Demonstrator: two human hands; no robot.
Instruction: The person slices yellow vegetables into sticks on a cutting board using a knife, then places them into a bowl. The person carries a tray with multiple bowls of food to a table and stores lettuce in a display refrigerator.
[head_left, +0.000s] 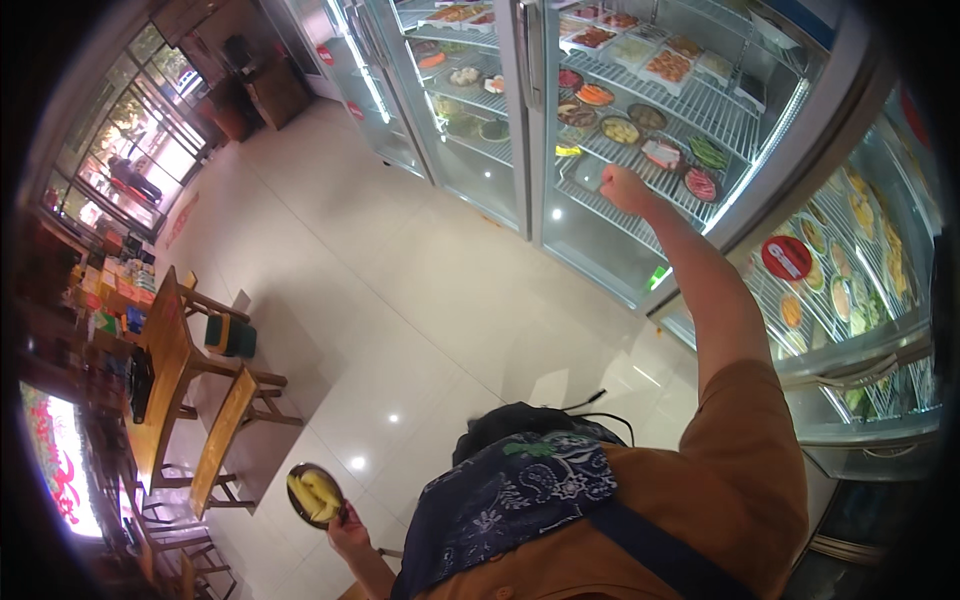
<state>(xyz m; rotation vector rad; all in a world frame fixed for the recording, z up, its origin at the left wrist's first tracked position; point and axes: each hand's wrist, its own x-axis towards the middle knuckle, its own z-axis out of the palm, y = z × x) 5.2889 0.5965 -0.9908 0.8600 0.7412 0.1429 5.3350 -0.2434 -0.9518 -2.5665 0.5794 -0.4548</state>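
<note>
My left hand (349, 531) grips the rim of a small dark oval plate (298, 519) that bears yellow pieces of food (315, 495). At the upper right, my right arm reaches towards a glass-fronted display refrigerator (536, 150). My right hand (624, 190) is curled in front of its lower shelves, with nothing plainly seen in it; whether it touches the glass cannot be told. Behind the hand, on wire shelves, stand dark plates of food: green vegetables (706, 152), red meat slices (701, 184) and yellow pieces (620, 130). White trays (667, 69) of food are above them.
A second refrigerator (847, 277) with plates and greens stands at the right. A wooden table (163, 352), a bench (225, 435) and a dark green bin (231, 335) are at the left. Pale floor tiles (390, 247) stretch between. Glass doors (127, 127) are at the upper left, with a person (133, 178) beyond.
</note>
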